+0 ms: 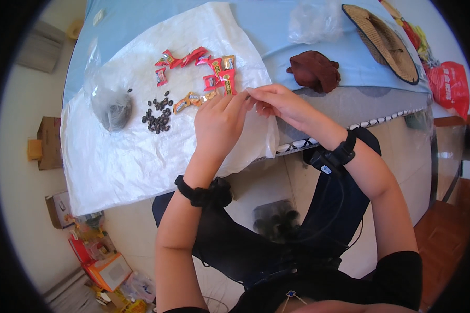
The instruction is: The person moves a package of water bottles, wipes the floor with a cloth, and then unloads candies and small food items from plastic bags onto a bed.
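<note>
My left hand (220, 122) and my right hand (277, 101) meet over the right edge of a white plastic sheet (141, 156) spread on the table. Their fingertips pinch together around something small that I cannot make out. Just beyond the fingers lies a scatter of red and orange candy wrappers (203, 73). A pile of small dark seeds (157, 116) sits left of the hands. A clear plastic bag (112, 107) with dark contents rests further left.
A blue cloth (277, 31) covers the table. On it lie a brown crumpled cloth (314, 70), a straw hat (384, 39), a clear bag (313, 21) and a red bag (450, 86). Boxes and packages (104, 266) clutter the floor at lower left.
</note>
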`<control>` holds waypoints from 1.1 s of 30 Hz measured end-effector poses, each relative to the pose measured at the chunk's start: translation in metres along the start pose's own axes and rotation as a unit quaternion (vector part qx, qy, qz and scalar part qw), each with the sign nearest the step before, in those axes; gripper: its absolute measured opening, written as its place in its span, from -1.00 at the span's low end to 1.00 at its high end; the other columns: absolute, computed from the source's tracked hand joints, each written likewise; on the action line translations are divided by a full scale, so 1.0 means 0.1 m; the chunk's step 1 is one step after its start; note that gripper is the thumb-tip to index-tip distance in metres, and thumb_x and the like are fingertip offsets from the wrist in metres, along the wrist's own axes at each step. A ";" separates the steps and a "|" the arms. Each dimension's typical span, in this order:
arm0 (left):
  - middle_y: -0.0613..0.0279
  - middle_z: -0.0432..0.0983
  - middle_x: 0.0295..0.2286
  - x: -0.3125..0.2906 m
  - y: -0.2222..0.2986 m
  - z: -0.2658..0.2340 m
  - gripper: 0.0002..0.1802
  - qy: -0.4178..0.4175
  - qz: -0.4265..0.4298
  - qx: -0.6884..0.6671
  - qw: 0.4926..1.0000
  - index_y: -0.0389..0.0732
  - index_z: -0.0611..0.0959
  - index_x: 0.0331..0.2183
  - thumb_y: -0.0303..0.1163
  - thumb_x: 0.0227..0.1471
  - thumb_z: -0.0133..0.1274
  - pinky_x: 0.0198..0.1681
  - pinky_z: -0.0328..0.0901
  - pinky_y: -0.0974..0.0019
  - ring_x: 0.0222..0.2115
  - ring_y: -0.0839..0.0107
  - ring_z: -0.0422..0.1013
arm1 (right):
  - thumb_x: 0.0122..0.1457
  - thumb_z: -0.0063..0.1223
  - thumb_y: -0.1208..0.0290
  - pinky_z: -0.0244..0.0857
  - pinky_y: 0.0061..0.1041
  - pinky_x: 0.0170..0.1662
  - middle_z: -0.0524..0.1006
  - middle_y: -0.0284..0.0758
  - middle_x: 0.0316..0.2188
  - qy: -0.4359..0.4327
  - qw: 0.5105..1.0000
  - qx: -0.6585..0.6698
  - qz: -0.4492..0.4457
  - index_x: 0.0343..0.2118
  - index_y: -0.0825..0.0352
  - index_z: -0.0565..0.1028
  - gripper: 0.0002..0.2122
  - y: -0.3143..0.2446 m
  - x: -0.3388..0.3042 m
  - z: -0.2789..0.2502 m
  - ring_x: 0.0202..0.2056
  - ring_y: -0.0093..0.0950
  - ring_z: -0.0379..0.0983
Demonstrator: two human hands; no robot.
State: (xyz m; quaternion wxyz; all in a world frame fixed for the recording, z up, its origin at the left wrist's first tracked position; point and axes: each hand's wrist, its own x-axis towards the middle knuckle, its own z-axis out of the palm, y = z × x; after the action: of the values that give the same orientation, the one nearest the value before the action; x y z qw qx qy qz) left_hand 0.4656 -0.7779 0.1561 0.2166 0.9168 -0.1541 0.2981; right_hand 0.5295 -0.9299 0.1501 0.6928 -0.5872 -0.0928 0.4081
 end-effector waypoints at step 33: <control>0.19 0.42 -0.68 0.06 -0.35 -0.26 -0.89 -0.081 -0.206 0.156 0.963 -0.06 0.48 -0.44 -0.31 -0.13 -0.04 -0.61 0.21 0.20 -0.65 0.20 0.37 | 0.01 -0.07 0.37 0.24 -0.66 -0.48 0.47 -0.36 -0.58 0.045 0.951 -0.248 -0.182 -0.44 0.35 0.44 -0.85 -0.08 -0.01 -0.10 -0.58 -0.61 0.38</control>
State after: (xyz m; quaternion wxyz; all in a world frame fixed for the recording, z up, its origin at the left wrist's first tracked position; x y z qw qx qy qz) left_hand 0.4722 -0.7357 0.1683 0.1147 0.9723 0.0690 0.1917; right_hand 0.5388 -0.9379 0.1551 0.5914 -0.7315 -0.2645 0.2125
